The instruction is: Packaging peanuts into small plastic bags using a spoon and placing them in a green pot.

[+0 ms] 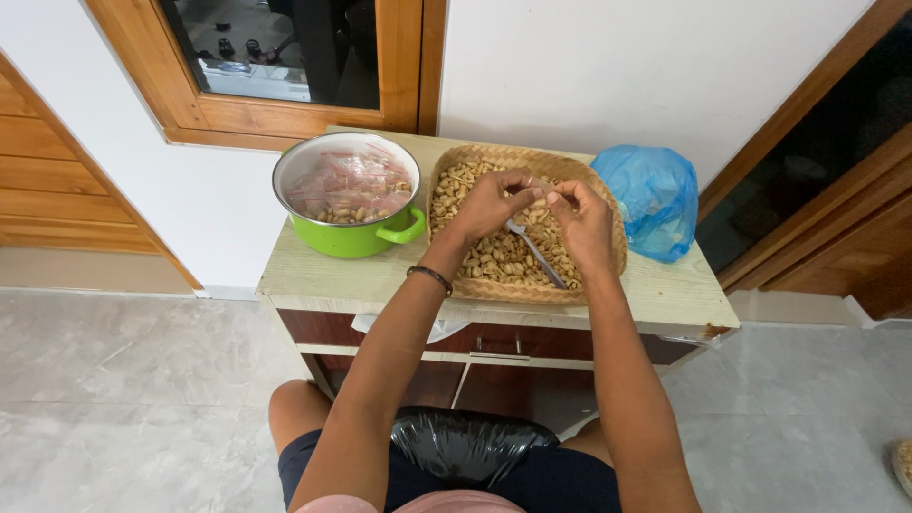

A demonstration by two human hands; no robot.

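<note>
A blue plastic bag is seen bunched at the right end of the small wooden table; small clear packets with red strips are heaped in the green pot at the left; between them a round woven tray is filled with pale peanuts, a metal spoon lying across them; above it a small clear packet is pinched between the left hand and the right hand, fingers closed narrowly on it
</note>
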